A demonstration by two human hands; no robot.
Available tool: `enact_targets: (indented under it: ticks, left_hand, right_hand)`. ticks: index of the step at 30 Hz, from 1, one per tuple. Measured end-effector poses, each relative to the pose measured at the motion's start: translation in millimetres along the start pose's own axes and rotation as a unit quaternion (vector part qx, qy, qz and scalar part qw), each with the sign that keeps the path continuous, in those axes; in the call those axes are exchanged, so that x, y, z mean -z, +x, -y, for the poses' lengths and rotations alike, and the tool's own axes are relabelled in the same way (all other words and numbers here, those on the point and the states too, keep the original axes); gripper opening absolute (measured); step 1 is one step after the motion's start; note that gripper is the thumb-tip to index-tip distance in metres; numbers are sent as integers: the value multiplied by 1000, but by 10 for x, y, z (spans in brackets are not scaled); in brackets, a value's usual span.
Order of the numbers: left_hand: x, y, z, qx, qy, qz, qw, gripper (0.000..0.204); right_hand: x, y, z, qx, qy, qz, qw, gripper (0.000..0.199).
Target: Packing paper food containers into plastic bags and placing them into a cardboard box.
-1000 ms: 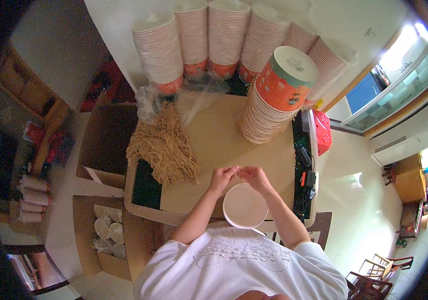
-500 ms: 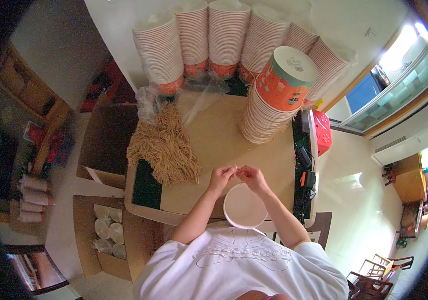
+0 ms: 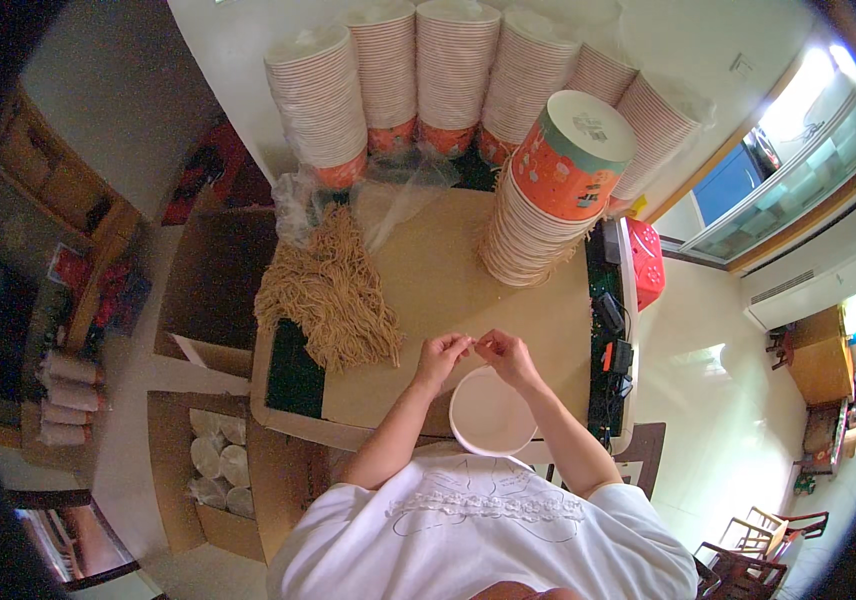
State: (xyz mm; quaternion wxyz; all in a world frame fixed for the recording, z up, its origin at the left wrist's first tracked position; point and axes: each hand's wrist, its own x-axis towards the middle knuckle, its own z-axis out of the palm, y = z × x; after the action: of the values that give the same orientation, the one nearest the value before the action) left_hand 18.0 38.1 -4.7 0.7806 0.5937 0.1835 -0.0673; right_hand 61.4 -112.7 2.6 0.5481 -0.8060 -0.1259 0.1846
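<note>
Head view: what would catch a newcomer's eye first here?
Tall stacks of paper bowls line the wall at the far edge of the table, with a leaning stack at the right. A heap of noodles lies at the left. Near the front, the left hand and right hand meet over a white bowl.

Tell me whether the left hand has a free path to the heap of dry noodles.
Probably yes. The left hand is just right of the noodle heap, with only bare cardboard sheet between them. Its fingertips seem pinched with the right hand, above the white bowl.
</note>
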Motion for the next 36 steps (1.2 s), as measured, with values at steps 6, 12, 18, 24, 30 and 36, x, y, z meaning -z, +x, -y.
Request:
enact_targets:
  ticks: [6, 12, 18, 24, 30, 36]
  left_hand:
    - [-26, 41, 123, -130, 54, -90, 986, 5]
    - [-20, 10, 154, -239, 231, -58, 942, 6]
    - [-47, -20, 101, -197, 200, -81, 956, 7]
    - [-42, -13, 92, -272, 237, -80, 929, 8]
    - [-33, -5, 113, -253, 241, -91, 933, 7]
    - [-44, -22, 60, -249, 241, -78, 935, 6]
  right_hand:
    - [-6, 6, -23, -8, -6, 0, 1000, 9]
    - [7, 13, -168, 34, -27, -20, 999, 9]
    - [8, -12, -19, 30, -53, -28, 998, 10]
    - [10, -42, 59, 25, -70, -49, 996, 9]
    - [6, -63, 107, 15, -63, -45, 997, 9]
    - [-2, -60, 108, 29, -62, -45, 997, 8]
